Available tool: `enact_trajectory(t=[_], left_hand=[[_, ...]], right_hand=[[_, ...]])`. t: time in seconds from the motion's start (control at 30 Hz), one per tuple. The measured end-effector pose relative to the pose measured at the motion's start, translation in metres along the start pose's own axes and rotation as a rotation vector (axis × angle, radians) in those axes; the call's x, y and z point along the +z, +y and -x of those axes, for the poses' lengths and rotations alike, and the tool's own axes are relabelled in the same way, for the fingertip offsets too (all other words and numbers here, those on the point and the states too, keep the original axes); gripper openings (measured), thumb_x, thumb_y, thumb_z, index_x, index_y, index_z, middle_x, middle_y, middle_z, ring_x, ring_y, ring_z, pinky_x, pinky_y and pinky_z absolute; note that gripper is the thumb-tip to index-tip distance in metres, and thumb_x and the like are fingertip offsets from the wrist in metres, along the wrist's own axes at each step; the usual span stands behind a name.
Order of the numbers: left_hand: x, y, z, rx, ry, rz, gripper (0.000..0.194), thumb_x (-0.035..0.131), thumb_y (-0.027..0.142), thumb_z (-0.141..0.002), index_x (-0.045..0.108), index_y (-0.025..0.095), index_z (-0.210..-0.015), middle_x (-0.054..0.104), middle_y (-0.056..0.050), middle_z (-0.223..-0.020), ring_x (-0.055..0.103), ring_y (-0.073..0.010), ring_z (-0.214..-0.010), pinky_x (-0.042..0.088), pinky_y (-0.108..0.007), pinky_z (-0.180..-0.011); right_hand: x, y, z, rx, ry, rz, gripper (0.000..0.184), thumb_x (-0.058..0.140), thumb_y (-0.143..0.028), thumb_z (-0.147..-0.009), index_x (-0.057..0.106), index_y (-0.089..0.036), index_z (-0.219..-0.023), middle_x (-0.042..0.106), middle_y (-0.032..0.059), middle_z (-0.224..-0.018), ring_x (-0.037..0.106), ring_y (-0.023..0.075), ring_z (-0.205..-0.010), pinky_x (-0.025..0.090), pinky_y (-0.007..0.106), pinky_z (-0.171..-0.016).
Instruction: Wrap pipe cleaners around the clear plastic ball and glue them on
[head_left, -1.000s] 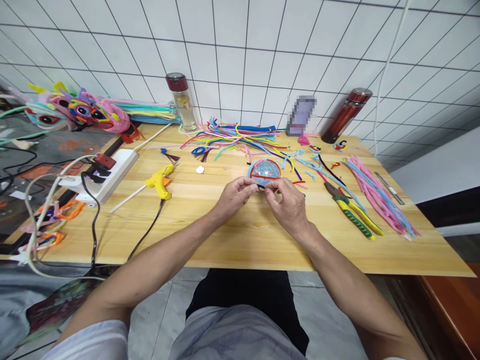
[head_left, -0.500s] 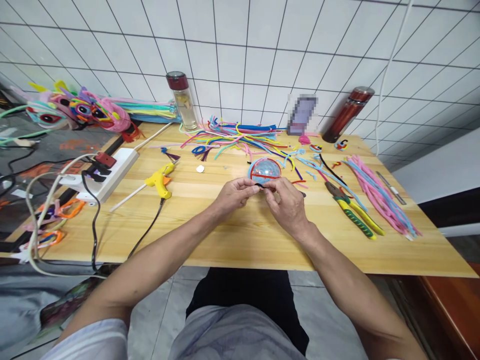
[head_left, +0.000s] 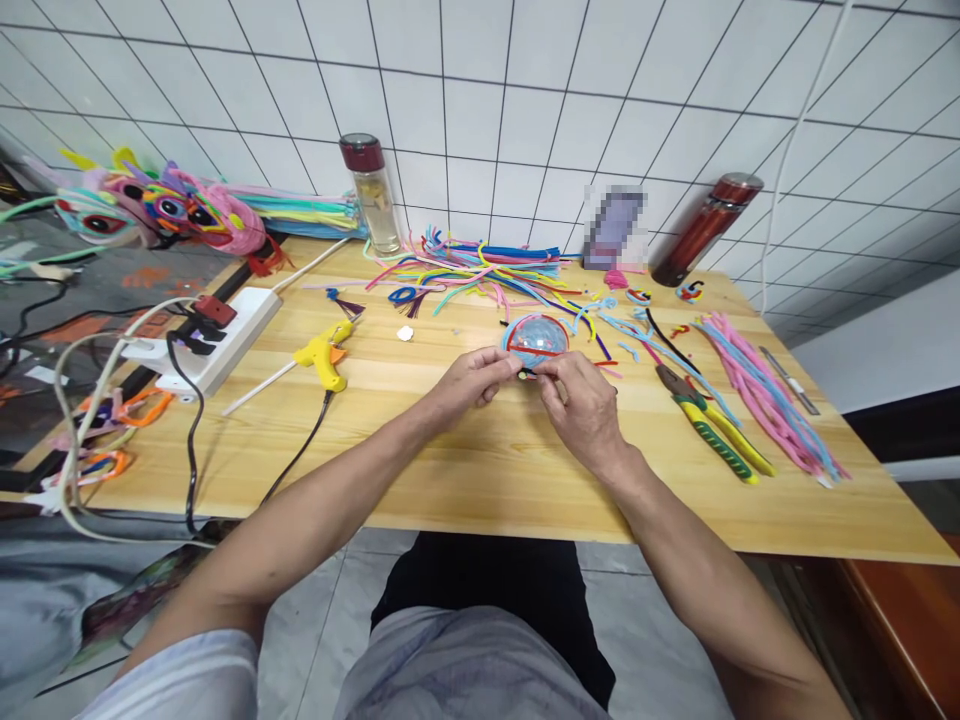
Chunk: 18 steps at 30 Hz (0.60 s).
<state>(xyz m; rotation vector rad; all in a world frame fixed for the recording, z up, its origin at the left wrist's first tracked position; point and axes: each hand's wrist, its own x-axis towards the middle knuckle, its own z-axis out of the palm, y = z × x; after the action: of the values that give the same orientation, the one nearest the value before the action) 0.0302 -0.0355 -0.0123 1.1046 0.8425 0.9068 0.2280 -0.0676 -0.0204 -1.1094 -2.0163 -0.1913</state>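
Note:
A clear dome (head_left: pixel 537 332) rimmed in light blue, with a red pipe cleaner (head_left: pixel 534 351) across its front, sits just beyond my fingertips. My left hand (head_left: pixel 474 384) is closed in a pinch at the dome's near left edge. Facing it, my right hand (head_left: pixel 581 402) also pinches, with its fingers curled in front of the dome. Between the two sets of fingertips shows a small black piece (head_left: pixel 523 375) with a pale spot beside it. My fingers cover most of it, so its exact kind is unclear.
Loose pipe cleaners (head_left: pixel 480 275) spread behind the dome. At left lie a yellow glue gun (head_left: pixel 324 357) and a power strip (head_left: pixel 232 340) with cables. Pliers (head_left: pixel 709 425) and a pink-and-blue bundle (head_left: pixel 765 390) lie at right. A glass bottle (head_left: pixel 375 200) and red flask (head_left: pixel 709 230) stand behind.
The black piece stretched between my fingertips earlier now shows less, with a pale spot beside it. My right hand has shifted slightly right. The whole view has moved a little.

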Motion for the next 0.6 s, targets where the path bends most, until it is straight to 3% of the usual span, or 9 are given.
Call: enact_trajectory(t=[0.2,0.47,0.6], left_hand=[[-0.004,0.004,0.001,0.021,-0.063,-0.189,0.036,0.088,0.045,-0.069,0.072,0.014,-0.081,0.052,0.006,-0.058,0.036,-0.0057,-0.052,0.024,-0.023,-0.052],[-0.001,-0.007,0.0,-0.037,0.007,-0.005,0.05,0.095,0.05,-0.06,0.071,0.014,-0.086,0.051,0.008,-0.058,0.034,-0.0033,-0.046,0.021,-0.022,-0.046],[0.002,-0.012,0.001,-0.032,0.018,0.097,0.05,0.096,0.049,-0.061,0.072,0.014,-0.088,0.061,0.004,-0.068,0.035,-0.0019,-0.047,0.022,-0.02,-0.045]], right_hand=[[0.002,0.0,0.001,-0.084,-0.023,0.122,0.02,0.052,-0.017,-0.104,0.069,-0.025,-0.099,0.072,0.0061,-0.087,0.066,0.0237,-0.085,0.047,0.036,-0.075],[0.002,0.0,0.002,-0.051,0.02,0.048,0.012,0.059,-0.016,-0.1,0.069,-0.023,-0.099,0.074,0.006,-0.089,0.068,0.0238,-0.086,0.051,0.037,-0.078],[0.004,-0.003,0.002,0.012,0.027,-0.014,0.012,0.06,-0.017,-0.1,0.069,-0.024,-0.097,0.075,0.0046,-0.085,0.071,0.022,-0.083,0.055,0.035,-0.077]])
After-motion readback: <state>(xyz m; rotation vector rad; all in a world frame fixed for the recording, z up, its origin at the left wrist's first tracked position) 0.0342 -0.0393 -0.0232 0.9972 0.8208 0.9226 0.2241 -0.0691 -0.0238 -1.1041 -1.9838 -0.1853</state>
